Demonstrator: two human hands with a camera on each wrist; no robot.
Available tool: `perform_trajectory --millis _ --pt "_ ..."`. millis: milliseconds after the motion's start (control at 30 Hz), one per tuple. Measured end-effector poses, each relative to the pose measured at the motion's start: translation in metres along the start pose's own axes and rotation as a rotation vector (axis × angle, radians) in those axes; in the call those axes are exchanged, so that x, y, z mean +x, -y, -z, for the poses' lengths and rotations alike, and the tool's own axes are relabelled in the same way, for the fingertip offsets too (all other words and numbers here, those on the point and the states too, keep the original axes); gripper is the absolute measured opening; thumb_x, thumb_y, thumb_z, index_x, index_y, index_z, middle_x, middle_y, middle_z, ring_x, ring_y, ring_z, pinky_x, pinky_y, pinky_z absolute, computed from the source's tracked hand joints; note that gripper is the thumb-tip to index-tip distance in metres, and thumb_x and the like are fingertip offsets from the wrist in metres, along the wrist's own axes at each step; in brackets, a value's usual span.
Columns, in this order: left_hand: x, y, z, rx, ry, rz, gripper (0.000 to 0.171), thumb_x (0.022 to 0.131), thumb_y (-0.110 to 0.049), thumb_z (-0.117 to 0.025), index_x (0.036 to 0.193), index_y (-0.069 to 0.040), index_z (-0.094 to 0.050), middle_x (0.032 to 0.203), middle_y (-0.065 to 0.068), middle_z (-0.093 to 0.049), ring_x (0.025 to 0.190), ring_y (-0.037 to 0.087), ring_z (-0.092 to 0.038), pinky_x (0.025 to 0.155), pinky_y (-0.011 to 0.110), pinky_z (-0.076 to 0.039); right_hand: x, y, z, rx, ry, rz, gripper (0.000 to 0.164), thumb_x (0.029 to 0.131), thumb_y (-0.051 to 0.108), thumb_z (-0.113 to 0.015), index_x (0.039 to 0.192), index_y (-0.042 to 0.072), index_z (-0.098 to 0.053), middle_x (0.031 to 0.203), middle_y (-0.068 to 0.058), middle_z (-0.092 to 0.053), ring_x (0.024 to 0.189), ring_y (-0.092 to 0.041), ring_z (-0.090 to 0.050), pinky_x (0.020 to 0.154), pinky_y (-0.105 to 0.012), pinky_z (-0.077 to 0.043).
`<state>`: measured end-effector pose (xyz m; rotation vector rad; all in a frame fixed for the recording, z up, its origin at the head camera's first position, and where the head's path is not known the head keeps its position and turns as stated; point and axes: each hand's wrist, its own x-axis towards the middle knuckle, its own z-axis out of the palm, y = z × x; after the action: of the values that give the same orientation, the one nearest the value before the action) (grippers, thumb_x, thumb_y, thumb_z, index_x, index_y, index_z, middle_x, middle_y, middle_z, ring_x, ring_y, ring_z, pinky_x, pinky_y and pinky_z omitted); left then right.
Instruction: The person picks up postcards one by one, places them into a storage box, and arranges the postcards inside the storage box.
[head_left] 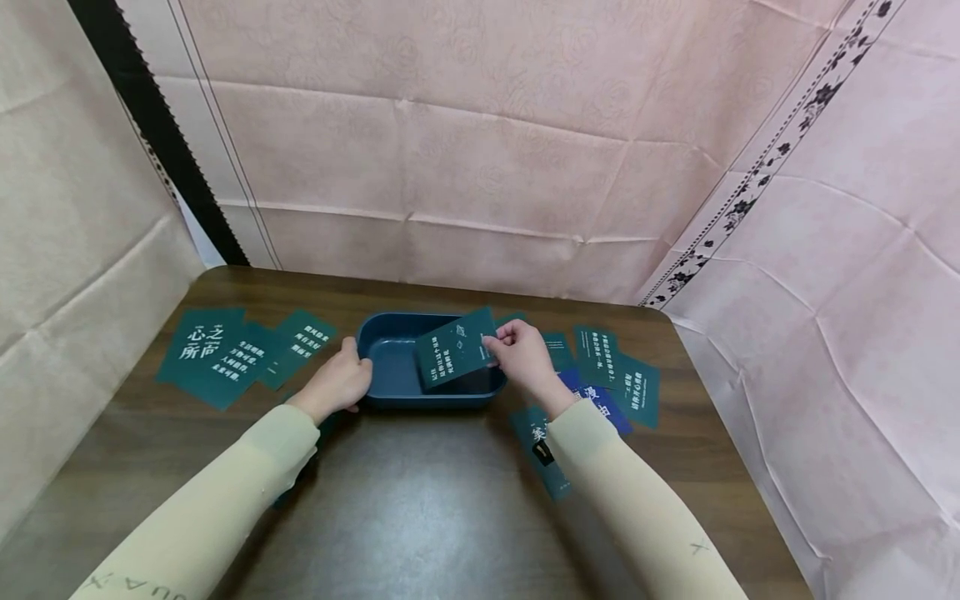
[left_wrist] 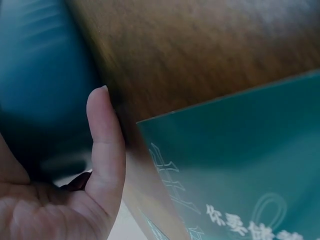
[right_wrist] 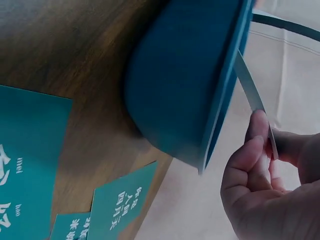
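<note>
A dark blue rectangular plastic basin (head_left: 390,403) stands near the table's far edge. My left hand (head_left: 341,379) holds its left end; in the left wrist view one straight digit of that left hand (left_wrist: 106,145) lies along the outside wall. My right hand (head_left: 525,354) pinches a green printed card (head_left: 456,348) by its right end, tilted over the basin's opening. Edge-on in the right wrist view, the card (right_wrist: 248,85) crosses the rim, between thumb and fingers. Whether its lower end touches the basin floor cannot be told.
Several green cards (head_left: 238,362) overlap on the left of the wooden table (head_left: 405,500). To the right lie more green cards (head_left: 637,392) and a blue card (head_left: 609,410). One green card (head_left: 551,467) sits under the right forearm, another (left_wrist: 240,145) near the left wrist. Pinkish cloth (head_left: 487,167) hangs behind.
</note>
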<state>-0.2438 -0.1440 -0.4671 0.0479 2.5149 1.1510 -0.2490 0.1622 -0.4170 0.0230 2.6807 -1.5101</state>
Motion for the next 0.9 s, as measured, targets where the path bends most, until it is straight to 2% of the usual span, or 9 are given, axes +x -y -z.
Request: perform_trajectory --millis 100,233,367,467,600,733,833,900 --pt "0.001 -0.001 -0.001 -0.006 0.003 0.002 0.065 0.108 -0.024 -0.025 0.155 0.008 0.007 0.144 0.037 -0.036 0.077 0.026 -0.065 0.062 0.036 -0.056 0.003 0.003 -0.007 -0.068 0.027 0.001 0.021 0.098 0.027 -0.068 0.102 0.009 -0.059 0.086 -0.011 -0.062 0.086 -0.032 -0.073 0.074 -0.034 -0.058" --pt "0.0 -0.001 0.0 -0.007 0.006 0.006 0.065 0.108 -0.024 -0.025 0.155 0.008 0.008 0.136 0.035 -0.042 0.075 0.026 -0.065 0.062 0.036 -0.056 0.005 0.009 -0.016 -0.143 0.063 0.004 0.019 0.098 0.024 -0.068 0.099 0.008 -0.058 0.081 -0.011 -0.062 0.085 -0.031 -0.074 0.072 -0.034 -0.057" --pt "0.0 -0.001 0.0 -0.004 0.013 0.002 0.066 0.108 -0.024 -0.025 0.154 0.008 0.009 0.127 0.033 -0.047 0.074 0.026 -0.064 0.062 0.036 -0.056 0.008 0.014 -0.024 -0.216 0.063 0.002 0.019 0.098 0.023 -0.069 0.097 0.008 -0.057 0.081 -0.01 -0.061 0.081 -0.028 -0.073 0.068 -0.032 -0.056" --pt "0.0 -0.001 0.0 -0.002 0.014 0.002 0.067 0.108 -0.024 -0.025 0.154 0.008 0.01 0.128 0.032 -0.047 0.075 0.026 -0.064 0.063 0.036 -0.056 0.011 0.015 -0.029 -0.285 0.059 -0.017 0.02 0.098 0.024 -0.069 0.098 0.009 -0.057 0.083 -0.009 -0.061 0.075 -0.022 -0.071 0.067 -0.031 -0.056" --pt "0.0 -0.001 0.001 0.006 0.008 0.01 0.067 0.108 -0.024 -0.025 0.155 0.008 0.009 0.132 0.034 -0.045 0.073 0.025 -0.065 0.064 0.036 -0.056 0.016 0.013 -0.036 -0.395 0.07 -0.046 0.031 0.098 0.028 -0.068 0.116 0.007 -0.054 0.097 -0.011 -0.064 0.081 -0.02 -0.067 0.077 -0.035 -0.058" --pt "0.001 -0.001 0.001 0.01 0.008 0.01 0.066 0.108 -0.025 -0.024 0.154 0.009 0.009 0.133 0.035 -0.045 0.069 0.025 -0.065 0.065 0.036 -0.055 0.017 0.013 -0.042 -0.509 0.096 -0.04 0.059 0.098 0.03 -0.068 0.142 0.002 -0.041 0.123 -0.016 -0.065 0.101 -0.024 -0.066 0.091 -0.042 -0.056" --pt "0.001 -0.001 0.0 0.006 0.005 0.011 0.066 0.108 -0.025 -0.024 0.154 0.008 0.008 0.135 0.035 -0.044 0.068 0.025 -0.065 0.065 0.037 -0.055 0.016 0.014 -0.045 -0.575 0.118 -0.025 0.072 0.098 0.029 -0.069 0.152 0.001 -0.031 0.126 -0.018 -0.065 0.105 -0.025 -0.067 0.092 -0.044 -0.055" --pt "0.001 -0.001 0.0 0.004 0.005 0.011 0.066 0.108 -0.025 -0.025 0.155 0.008 0.008 0.135 0.035 -0.043 0.07 0.025 -0.065 0.065 0.036 -0.055 0.016 0.015 -0.048 -0.609 0.13 -0.02 0.074 0.097 0.029 -0.07 0.153 0.001 -0.029 0.122 -0.017 -0.067 0.101 -0.024 -0.068 0.09 -0.044 -0.056"
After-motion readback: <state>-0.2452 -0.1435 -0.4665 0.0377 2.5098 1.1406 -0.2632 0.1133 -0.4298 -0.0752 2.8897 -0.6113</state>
